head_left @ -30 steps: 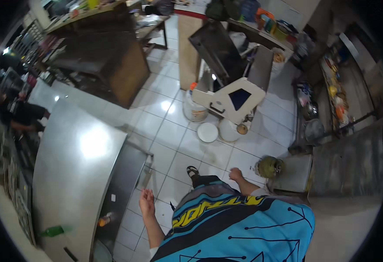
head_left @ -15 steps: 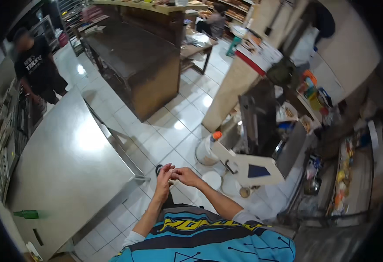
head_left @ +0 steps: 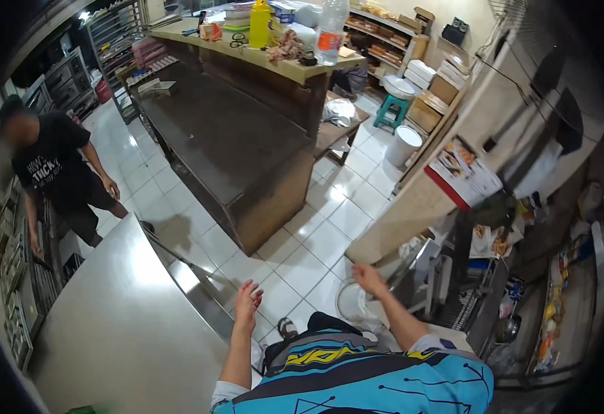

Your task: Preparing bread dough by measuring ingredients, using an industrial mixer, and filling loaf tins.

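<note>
My left hand [head_left: 248,303] hangs in the air beside the right edge of a large metal-topped table [head_left: 129,331]. Its fingers are slightly bent and apart, with nothing in them. Out in front to the right, my right hand [head_left: 369,281] is closed, its fingers curled in; whatever it may hold is too small to make out. Below and behind that hand stands a white bucket [head_left: 349,303] on the tiled floor, partly covered by my forearm. Just right of the bucket is a metal machine [head_left: 440,283] with a slatted bed.
At the left a person [head_left: 57,162] in black stands by stacked trays [head_left: 5,228]. A dark bench [head_left: 226,138] fills the middle; on the ledge behind it are a yellow bottle [head_left: 260,24] and a clear plastic bottle [head_left: 331,34]. A green stool [head_left: 390,110] stands farther back.
My hands, together before, are now apart; the right one has gone out toward the bucket and machine. I have moved forward along the table. The person at left has shifted and turned.
</note>
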A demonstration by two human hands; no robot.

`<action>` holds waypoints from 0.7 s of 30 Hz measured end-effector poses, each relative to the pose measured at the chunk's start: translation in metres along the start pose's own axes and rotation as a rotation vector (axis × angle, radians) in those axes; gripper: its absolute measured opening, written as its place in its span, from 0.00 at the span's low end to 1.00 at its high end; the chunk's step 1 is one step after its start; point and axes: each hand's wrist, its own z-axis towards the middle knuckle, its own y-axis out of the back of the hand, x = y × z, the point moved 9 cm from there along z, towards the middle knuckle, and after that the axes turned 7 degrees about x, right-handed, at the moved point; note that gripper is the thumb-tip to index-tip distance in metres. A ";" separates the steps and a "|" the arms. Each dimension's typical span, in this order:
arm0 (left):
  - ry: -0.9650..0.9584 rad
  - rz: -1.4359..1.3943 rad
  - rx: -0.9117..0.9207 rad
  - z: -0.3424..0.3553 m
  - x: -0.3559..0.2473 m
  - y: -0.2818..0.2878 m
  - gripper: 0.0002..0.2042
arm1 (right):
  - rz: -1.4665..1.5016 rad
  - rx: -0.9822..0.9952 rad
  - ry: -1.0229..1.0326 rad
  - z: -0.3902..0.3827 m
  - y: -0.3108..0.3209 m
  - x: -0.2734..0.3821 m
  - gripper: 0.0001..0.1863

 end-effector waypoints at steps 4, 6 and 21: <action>-0.123 -0.052 -0.051 0.040 -0.068 0.016 0.19 | -0.019 -0.190 0.371 0.105 0.110 0.199 0.16; -0.136 -0.049 -0.105 0.049 -0.088 0.028 0.18 | -0.147 -0.310 0.555 0.129 0.170 0.339 0.14; -0.362 -0.379 -0.739 0.024 -0.136 0.109 0.15 | -0.864 -0.410 0.402 0.470 0.297 0.621 0.19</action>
